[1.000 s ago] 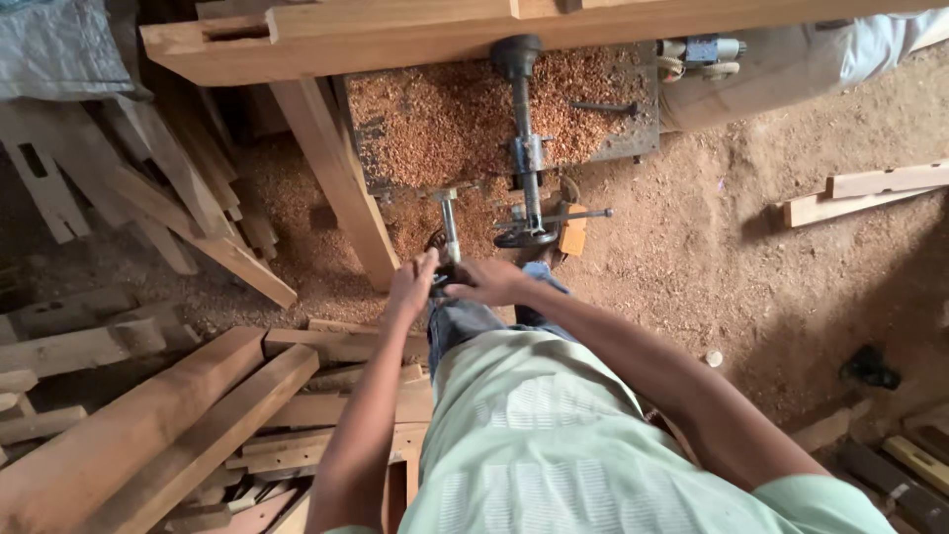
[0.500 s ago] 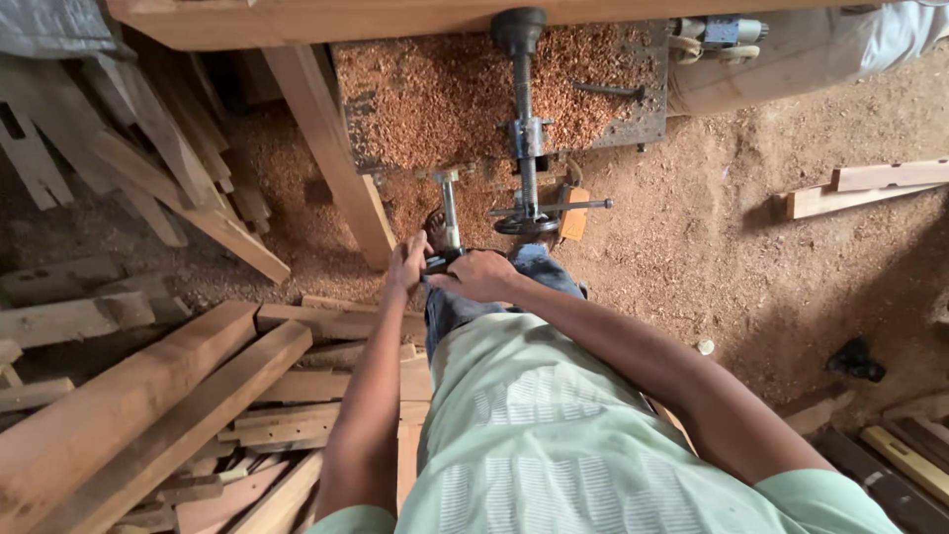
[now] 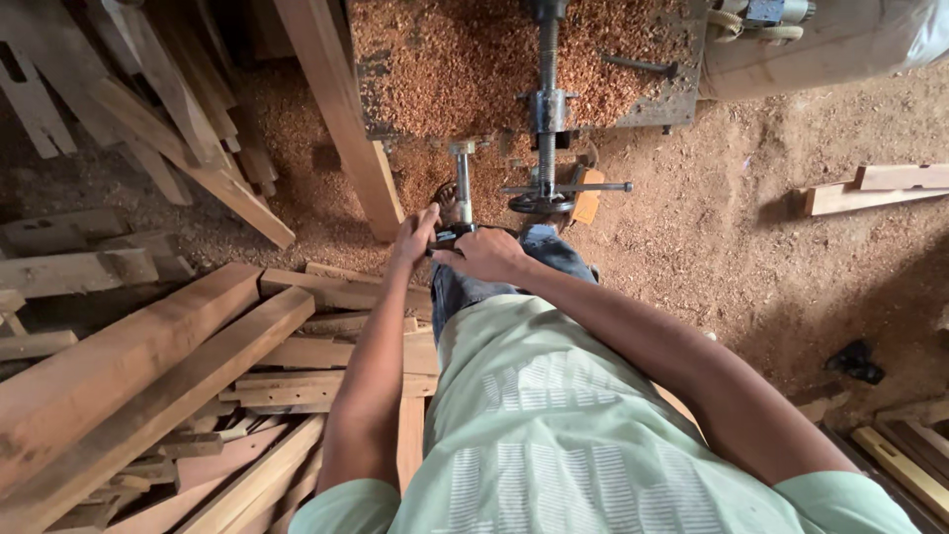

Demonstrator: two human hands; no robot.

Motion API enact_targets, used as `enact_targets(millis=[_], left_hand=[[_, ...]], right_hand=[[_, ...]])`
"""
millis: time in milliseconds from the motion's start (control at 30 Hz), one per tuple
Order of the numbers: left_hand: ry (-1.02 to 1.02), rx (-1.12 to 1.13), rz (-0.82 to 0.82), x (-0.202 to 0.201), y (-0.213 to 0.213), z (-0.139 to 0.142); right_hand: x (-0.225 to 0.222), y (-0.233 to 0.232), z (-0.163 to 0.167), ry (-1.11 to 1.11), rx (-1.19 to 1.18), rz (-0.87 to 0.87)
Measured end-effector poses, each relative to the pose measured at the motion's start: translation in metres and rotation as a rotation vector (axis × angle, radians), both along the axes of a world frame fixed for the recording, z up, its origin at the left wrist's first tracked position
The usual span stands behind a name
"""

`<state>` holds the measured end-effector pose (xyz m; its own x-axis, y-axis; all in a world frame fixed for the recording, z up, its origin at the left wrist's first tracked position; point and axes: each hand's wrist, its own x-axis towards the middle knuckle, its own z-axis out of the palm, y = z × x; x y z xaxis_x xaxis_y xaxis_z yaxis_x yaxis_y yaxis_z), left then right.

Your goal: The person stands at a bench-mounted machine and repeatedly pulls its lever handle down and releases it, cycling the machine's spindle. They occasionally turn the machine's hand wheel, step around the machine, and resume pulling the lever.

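Both my left hand (image 3: 413, 235) and right hand (image 3: 489, 254) now grip the crank handle (image 3: 455, 235), drawn nearer the sawdust-covered machine table's (image 3: 672, 99) near edge.

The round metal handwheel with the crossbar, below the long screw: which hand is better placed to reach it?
Probably the right hand. It grips the small dark crank handle just below the round metal handwheel, on that side. The left hand sits on the far side of the handle.

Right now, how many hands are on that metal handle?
2. The left hand grips the metal handle from the left side, and the right hand holds it from the right, just below the upright screw rod. No other hands show.
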<state>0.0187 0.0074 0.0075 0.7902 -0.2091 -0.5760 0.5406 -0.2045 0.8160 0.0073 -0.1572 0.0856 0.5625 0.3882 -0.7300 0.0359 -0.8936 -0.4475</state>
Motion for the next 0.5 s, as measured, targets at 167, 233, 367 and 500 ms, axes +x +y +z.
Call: enact_targets(millis=[167, 233, 367, 500], left_hand=[[-0.114, 0.229, -0.19, -0.006, 0.006, 0.017], [-0.045, 0.217, -0.217, -0.008, 0.007, 0.027], [-0.039, 0.261, -0.295, -0.007, 0.005, 0.036], [-0.038, 0.281, -0.354, -0.006, 0.003, 0.027]], right_hand=[[0.002, 0.003, -0.001, 0.002, 0.017, -0.004], [0.003, 0.002, -0.003, 0.011, 0.029, 0.008], [0.005, -0.003, -0.005, 0.052, 0.039, 0.036], [0.003, -0.001, -0.006, 0.076, 0.03, -0.009]])
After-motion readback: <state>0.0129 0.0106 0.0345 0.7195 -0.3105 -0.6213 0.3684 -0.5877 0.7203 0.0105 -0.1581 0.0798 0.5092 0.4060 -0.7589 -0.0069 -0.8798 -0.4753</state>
